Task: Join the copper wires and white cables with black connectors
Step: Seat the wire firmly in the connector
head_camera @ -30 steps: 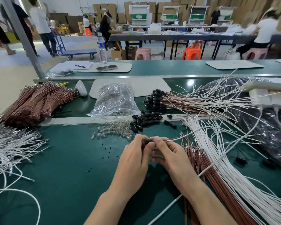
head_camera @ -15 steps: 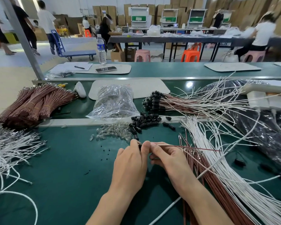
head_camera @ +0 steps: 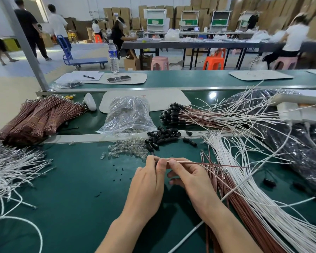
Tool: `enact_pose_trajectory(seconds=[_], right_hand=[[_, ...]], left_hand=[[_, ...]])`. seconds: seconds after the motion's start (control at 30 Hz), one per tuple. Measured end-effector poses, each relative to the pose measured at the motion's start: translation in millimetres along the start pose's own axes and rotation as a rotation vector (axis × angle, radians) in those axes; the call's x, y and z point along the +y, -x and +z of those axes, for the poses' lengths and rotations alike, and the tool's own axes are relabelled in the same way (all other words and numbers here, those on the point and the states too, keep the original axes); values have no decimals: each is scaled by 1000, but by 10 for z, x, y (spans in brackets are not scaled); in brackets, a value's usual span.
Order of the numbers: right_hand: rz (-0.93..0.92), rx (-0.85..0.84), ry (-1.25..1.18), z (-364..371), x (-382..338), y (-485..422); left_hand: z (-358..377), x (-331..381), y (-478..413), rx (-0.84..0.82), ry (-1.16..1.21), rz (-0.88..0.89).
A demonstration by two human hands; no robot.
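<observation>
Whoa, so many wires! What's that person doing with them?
A person is joining wires at a green table. The right hand pinches one copper wire and brings its end to the left hand, whose fingertips pinch what looks like a small black connector. A pile of loose connectors sits just beyond the hands. Spare copper wires and white cables lie to the right, and a finished bunch lies farther back.

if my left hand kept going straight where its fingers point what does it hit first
Probably the loose pile of black connectors, just past the left hand, which pinches a small dark piece at the end of the copper wire. The clear bulbs sit slightly left of that line; depth is unclear.
</observation>
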State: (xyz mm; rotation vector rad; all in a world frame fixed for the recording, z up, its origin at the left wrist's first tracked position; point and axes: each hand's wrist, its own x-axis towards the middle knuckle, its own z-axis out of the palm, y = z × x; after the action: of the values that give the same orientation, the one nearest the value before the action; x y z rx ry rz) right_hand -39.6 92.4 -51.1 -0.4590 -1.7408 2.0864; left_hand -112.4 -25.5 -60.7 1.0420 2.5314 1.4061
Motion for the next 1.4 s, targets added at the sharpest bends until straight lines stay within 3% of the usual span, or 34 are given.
enact_pose_trajectory(seconds=[0.23, 0.8, 1.4], right_hand=[[24, 78, -159, -5, -10, -34], [22, 52, -43, 24, -18, -15], [33, 72, -114, 22, -26, -23]], left_hand=[[-12, -75, -46, 86, 199, -33], [-8, -108, -76, 92, 205, 22], [-52, -34, -79, 87, 327, -19]])
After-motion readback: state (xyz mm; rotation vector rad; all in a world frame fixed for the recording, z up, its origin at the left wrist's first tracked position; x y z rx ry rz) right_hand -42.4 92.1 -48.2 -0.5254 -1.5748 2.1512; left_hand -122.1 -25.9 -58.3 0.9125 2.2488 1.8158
